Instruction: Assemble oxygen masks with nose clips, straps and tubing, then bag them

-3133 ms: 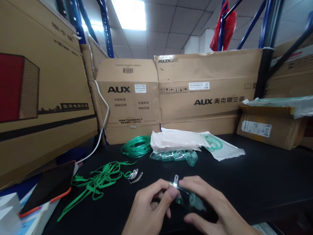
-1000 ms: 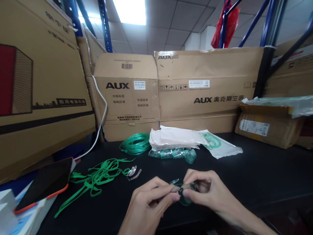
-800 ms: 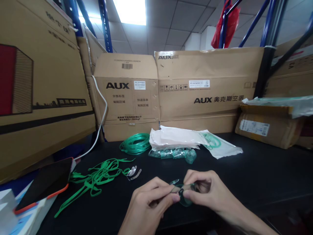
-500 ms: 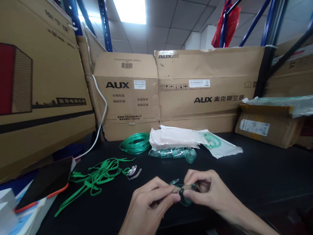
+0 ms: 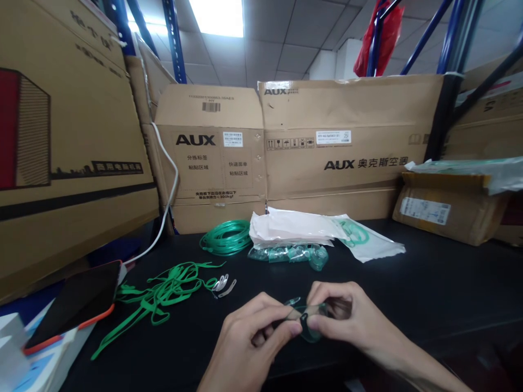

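Observation:
Both hands meet low in the middle, above the black table (image 5: 429,283). My left hand (image 5: 249,343) and my right hand (image 5: 351,321) each pinch a clear green plastic mask (image 5: 307,321), with a thin metal strip lying along its top edge. Fingers of both hands are curled closed on it. Most of the mask is hidden behind my fingers. Left of my hands lie loose metal strips (image 5: 224,285) and a tangle of green elastic straps (image 5: 163,296).
A coil of green tubing (image 5: 226,238), more clear green masks (image 5: 292,254) and white plastic bags (image 5: 302,228) lie behind my hands. A phone in an orange case (image 5: 73,305) rests at left. AUX cardboard boxes (image 5: 286,147) wall the back and sides.
Three seconds ago the metal strip stood upright between my fingers; now it lies along the mask. Over the last second my hands have barely moved.

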Motion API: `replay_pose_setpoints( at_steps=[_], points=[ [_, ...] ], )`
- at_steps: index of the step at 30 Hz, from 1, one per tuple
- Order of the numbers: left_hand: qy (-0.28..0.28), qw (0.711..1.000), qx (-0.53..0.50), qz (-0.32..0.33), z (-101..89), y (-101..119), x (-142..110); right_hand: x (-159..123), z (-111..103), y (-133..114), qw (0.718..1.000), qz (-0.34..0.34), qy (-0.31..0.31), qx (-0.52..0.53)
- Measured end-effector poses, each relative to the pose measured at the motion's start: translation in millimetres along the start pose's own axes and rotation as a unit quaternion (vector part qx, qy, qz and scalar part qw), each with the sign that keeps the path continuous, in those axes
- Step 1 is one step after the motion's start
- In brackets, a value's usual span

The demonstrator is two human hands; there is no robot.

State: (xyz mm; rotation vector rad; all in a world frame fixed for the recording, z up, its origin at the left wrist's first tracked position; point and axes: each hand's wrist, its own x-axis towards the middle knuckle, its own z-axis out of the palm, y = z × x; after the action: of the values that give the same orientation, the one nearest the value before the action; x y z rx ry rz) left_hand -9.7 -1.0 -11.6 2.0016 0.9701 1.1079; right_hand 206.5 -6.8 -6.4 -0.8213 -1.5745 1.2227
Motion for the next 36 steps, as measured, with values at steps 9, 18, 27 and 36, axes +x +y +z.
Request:
replay_pose_setpoints(
  at_steps=[9, 18, 27, 36],
  points=[
    [-0.009, 0.999, 0.04, 0.025, -1.0, 0.4, -1.4, -0.5, 1.7, -3.8, 1.0, 0.006, -0.004, -0.02],
    [-0.008, 0.998, 0.051, 0.038, 0.7, -0.5, -2.2, -2.6, 1.0, -5.1, 0.999, 0.007, -0.013, -0.036],
    [-0.003, 0.997, 0.067, 0.034, 1.1, 0.6, -2.8, -2.5, 4.9, -5.0, 1.0, 0.002, -0.017, -0.026],
    [-0.011, 0.995, 0.091, 0.049, 0.3, 1.6, -3.3, -4.1, 4.9, -5.1, 0.998, 0.003, -0.033, -0.057]
  ],
)
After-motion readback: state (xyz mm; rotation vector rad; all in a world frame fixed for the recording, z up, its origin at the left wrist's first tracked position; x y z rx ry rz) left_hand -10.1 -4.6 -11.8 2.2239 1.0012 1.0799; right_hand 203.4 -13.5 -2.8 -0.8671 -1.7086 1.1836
